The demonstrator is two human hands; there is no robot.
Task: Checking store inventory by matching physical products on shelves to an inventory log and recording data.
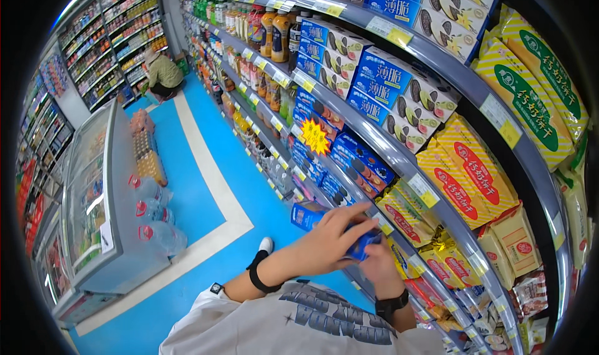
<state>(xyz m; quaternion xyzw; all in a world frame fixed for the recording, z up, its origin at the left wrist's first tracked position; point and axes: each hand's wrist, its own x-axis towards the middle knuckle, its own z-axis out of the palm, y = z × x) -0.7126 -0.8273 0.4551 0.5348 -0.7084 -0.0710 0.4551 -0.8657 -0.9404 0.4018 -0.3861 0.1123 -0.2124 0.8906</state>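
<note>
In front of the shelves I hold a blue box [304, 217], whose left end pokes out beyond my left hand. My left hand [331, 239] lies across its top with the fingers curled over it. At the box's right end my right hand [379, 267] is closed on it, partly blurred. The hands cover the middle of the box, and whether it is a single box I cannot tell. Just beyond, blue biscuit boxes [359, 161] stand stacked on a shelf, beside yellow-green biscuit packs [409, 214].
Shelf rails [405, 174] with price tags run along my right. Above are blue-and-white biscuit boxes [405, 93] and yellow biscuit bags [468, 174]. A glass-topped freezer [93, 192] stands left, with large water bottles [161, 237] beside it. A person [163, 74] crouches far down the aisle.
</note>
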